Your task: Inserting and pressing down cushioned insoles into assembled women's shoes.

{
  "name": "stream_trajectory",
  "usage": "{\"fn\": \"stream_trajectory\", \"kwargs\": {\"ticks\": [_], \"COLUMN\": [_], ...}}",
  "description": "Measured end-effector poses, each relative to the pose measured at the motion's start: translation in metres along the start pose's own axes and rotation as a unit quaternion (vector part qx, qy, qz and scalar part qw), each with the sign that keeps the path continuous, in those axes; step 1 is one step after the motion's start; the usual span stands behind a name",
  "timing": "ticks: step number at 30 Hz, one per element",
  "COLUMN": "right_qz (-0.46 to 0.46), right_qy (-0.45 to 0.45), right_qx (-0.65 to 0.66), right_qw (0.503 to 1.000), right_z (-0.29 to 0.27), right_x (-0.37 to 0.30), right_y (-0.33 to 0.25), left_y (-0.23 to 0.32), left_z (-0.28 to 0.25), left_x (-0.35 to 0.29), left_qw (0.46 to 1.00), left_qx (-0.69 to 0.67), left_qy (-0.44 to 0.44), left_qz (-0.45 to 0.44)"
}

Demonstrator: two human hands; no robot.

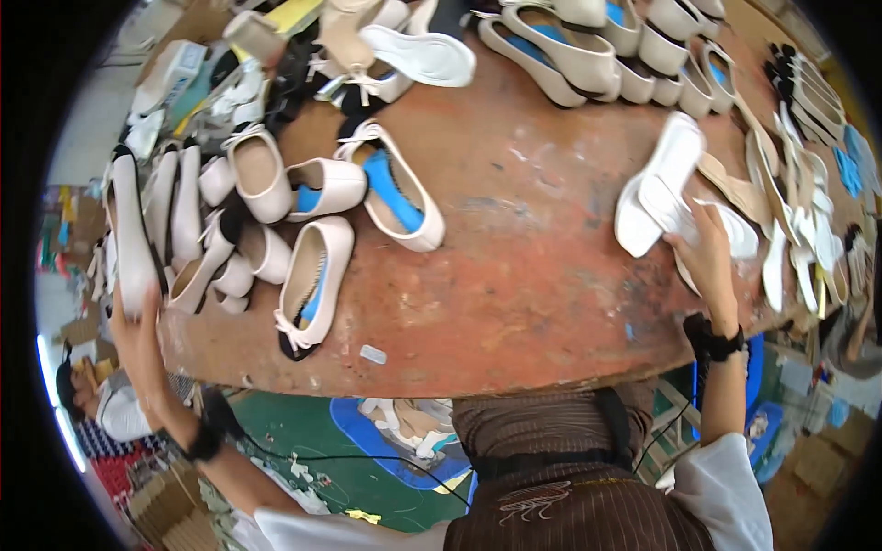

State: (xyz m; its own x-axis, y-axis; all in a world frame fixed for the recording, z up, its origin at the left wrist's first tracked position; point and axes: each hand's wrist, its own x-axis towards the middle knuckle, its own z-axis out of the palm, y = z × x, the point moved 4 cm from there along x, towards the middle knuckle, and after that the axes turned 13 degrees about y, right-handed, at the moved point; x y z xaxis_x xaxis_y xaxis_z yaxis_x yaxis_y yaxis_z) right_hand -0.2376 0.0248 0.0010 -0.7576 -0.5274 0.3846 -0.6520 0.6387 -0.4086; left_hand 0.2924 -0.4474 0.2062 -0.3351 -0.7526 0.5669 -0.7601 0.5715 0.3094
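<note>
Far left, beyond table edge: another person in background, white top. Just right, at table's left end: left hand, with black wristband, fingers closed around toe of pale flat, thumb on one side, rest on other. Bit blurred; cannot tell if lifted or resting. Right beside, at left end of table: row of pale shoes, then bow-trimmed flat and blue-lined flat, toe pointing away from body, black heel near front edge. Behind these, cluttered pile of mixed pieces. Next, on tabletop near front edge: small grey tag. Below table: blue basin full of scraps. Farther right, higher up: single bow flat with blue inside; at back, white sole on top of heap. Back right of middle: stacked beige shoes, some with blue inside. Right side of table: right hand, black strap at wrist, fingers pinching overlapping white insoles. Just right of hand: beige insole. Far right, along edge: more insoles, then light-blue cloth.
</note>
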Motion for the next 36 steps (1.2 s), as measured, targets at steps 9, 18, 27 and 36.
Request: {"fn": "stream_trajectory", "kwargs": {"ticks": [9, 18, 27, 36], "right_qz": [0.304, 0.31, 0.408, 0.47], "right_qy": [0.177, 0.077, -0.057, 0.087], "right_qx": [0.334, 0.646, 0.596, 0.501], "right_qw": [0.875, 0.693, 0.69, 0.721], "right_z": [-0.085, -0.115, -0.077, -0.111], "right_x": [-0.006, -0.039, -0.09, -0.089], "right_y": [0.007, -0.016, -0.053, -0.004], "left_y": [0.23, 0.229, 0.442, 0.384], "left_z": [0.182, 0.211, 0.282, 0.18], "left_x": [-0.123, -0.139, -0.066, -0.105], "left_qw": [0.981, 0.982, 0.914, 0.907], "left_qx": [-0.09, 0.071, -0.28, -0.318], "left_qy": [-0.138, -0.174, 0.03, -0.121], "left_qz": [0.103, 0.024, 0.292, 0.248]}}
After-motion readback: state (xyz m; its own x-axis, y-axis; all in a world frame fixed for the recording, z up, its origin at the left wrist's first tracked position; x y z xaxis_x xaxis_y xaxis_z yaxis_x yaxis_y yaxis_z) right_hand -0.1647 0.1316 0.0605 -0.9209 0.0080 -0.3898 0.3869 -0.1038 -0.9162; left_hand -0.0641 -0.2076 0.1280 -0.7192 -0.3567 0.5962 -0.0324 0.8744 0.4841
